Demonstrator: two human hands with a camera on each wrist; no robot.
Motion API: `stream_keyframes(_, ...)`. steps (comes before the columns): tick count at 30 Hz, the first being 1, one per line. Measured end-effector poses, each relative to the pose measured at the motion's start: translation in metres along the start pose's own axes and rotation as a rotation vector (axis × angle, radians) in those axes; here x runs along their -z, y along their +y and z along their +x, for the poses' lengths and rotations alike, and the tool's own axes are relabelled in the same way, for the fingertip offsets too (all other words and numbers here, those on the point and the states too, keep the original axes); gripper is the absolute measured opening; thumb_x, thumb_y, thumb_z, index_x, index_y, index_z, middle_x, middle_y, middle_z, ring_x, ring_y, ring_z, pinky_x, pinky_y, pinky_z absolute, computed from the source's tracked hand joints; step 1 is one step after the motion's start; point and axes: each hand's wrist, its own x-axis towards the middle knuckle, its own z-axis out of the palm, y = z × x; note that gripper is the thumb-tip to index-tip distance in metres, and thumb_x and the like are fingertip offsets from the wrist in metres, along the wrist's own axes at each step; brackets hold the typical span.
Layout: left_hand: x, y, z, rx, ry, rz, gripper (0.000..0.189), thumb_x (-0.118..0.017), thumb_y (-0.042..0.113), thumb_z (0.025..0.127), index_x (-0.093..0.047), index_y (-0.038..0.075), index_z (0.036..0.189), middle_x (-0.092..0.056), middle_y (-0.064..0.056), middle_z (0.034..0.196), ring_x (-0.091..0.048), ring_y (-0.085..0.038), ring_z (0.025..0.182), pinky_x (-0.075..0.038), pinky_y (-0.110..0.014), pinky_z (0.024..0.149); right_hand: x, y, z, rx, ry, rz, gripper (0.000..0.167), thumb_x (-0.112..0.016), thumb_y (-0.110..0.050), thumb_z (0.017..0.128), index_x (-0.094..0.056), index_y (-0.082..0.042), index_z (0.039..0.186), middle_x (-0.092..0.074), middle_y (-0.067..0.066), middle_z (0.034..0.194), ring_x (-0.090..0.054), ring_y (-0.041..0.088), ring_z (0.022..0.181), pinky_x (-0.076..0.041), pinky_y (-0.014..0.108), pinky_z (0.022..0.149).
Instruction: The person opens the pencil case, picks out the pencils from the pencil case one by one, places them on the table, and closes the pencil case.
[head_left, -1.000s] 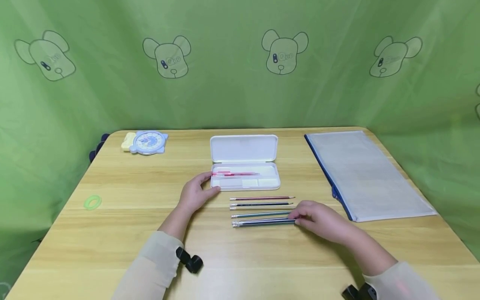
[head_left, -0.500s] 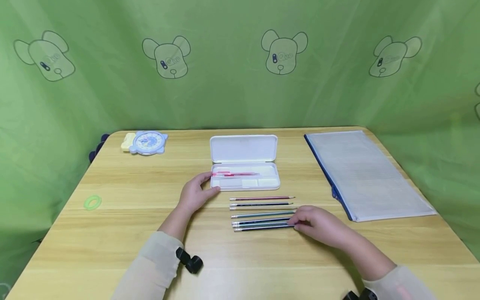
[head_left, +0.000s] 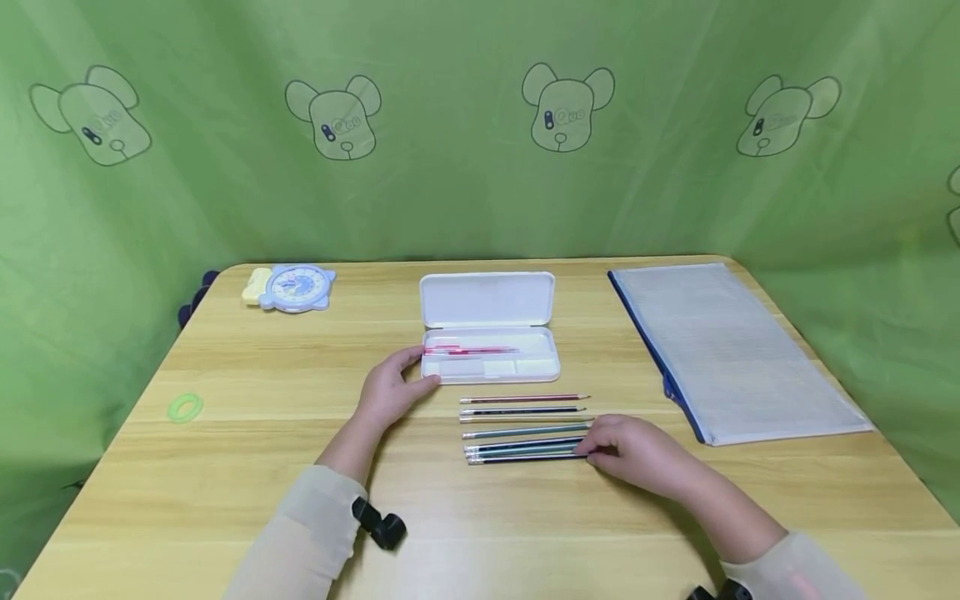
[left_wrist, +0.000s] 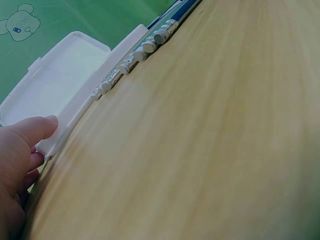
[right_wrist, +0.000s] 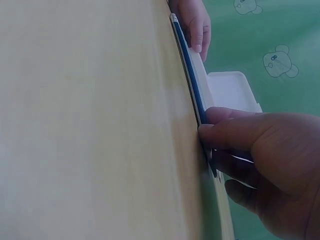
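Observation:
An open white pencil case (head_left: 540,342) lies at the middle of the table with its lid folded back. Inside it are slim pink-and-clear pens (head_left: 472,351). My left hand (head_left: 386,390) grips the case's left end, thumb (left_wrist: 42,129) on the front corner and fingers around the side. In front of the case lie several pencils (head_left: 517,432), roughly parallel, eraser ends to the left. With thumb and index finger my right hand (head_left: 637,450) pinches the nearest dark pencil (head_left: 521,459) by its right end. That pencil shows dark blue (right_wrist: 185,55) in the right wrist view.
A mesh zip pouch (head_left: 750,350) with a blue edge lies on the right. At the back left is a blue clock-faced toy (head_left: 298,288) beside a pale yellow piece (head_left: 257,285). A green ring (head_left: 184,407) lies on the left. Green cloth (head_left: 457,200) hangs behind the table.
My right hand has shifted slightly toward me, and the nearest pencil now lies a little apart from the nearby ones. The left hand has stayed on the pencil case.

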Motion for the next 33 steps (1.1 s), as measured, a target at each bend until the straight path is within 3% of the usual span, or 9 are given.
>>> stream_keyframes(8,0.0,0.001,-0.001,-0.001,0.007,-0.002,0.064,-0.075,0.033,0.085,-0.053,0.009,0.14,-0.054,-0.01,0.145,-0.043,-0.029,0.141,-0.032,-0.045,0.121,0.001,0.0,-0.001,-0.026,0.009,0.058,0.019,-0.073,-0.007,0.084,-0.076,-0.02,0.097,-0.07,-0.01,0.094,-0.063,0.002,0.087,-0.058,0.026,0.077)
stream_keyframes(16,-0.001,0.002,-0.002,0.004,0.005,-0.01,0.064,-0.074,0.034,0.085,-0.052,0.01,0.141,-0.054,-0.008,0.145,-0.042,-0.029,0.142,-0.031,-0.045,0.121,0.007,0.003,0.006,-0.058,0.093,0.162,0.016,-0.072,-0.01,0.087,-0.075,-0.015,0.102,-0.07,-0.007,0.093,-0.059,-0.001,0.082,-0.056,0.022,0.071)
stream_keyframes(20,0.0,0.003,-0.002,-0.002,0.007,-0.009,0.064,-0.074,0.033,0.085,-0.052,0.009,0.141,-0.053,-0.01,0.146,-0.041,-0.03,0.142,-0.031,-0.046,0.12,0.013,0.009,0.019,-0.126,0.127,0.206,0.017,-0.071,-0.012,0.089,-0.074,-0.013,0.106,-0.068,-0.007,0.091,-0.056,0.0,0.079,-0.053,0.02,0.069)
stream_keyframes(25,0.001,0.002,-0.002,0.001,0.009,-0.007,0.064,-0.074,0.034,0.085,-0.052,0.009,0.141,-0.054,-0.01,0.145,-0.042,-0.03,0.142,-0.031,-0.045,0.121,0.022,0.015,0.041,-0.187,0.162,0.215,0.023,-0.068,-0.015,0.091,-0.071,-0.008,0.113,-0.071,0.002,0.1,-0.06,0.011,0.091,-0.053,0.024,0.08)
stream_keyframes(29,0.001,0.002,-0.003,-0.001,0.01,-0.009,0.064,-0.074,0.033,0.085,-0.052,0.009,0.141,-0.054,-0.01,0.145,-0.042,-0.03,0.141,-0.032,-0.046,0.12,0.031,0.019,0.061,-0.214,0.207,0.26,0.031,-0.066,-0.013,0.092,-0.066,-0.003,0.121,-0.069,0.015,0.113,-0.062,0.023,0.1,-0.054,0.033,0.088)
stream_keyframes(33,0.0,0.003,-0.002,-0.009,0.015,-0.006,0.064,-0.074,0.032,0.085,-0.052,0.008,0.141,-0.054,-0.011,0.145,-0.043,-0.031,0.141,-0.032,-0.047,0.12,0.04,0.023,0.08,-0.228,0.251,0.294,0.037,-0.065,-0.014,0.093,-0.061,-0.001,0.128,-0.063,0.02,0.124,-0.061,0.03,0.108,-0.052,0.044,0.096)
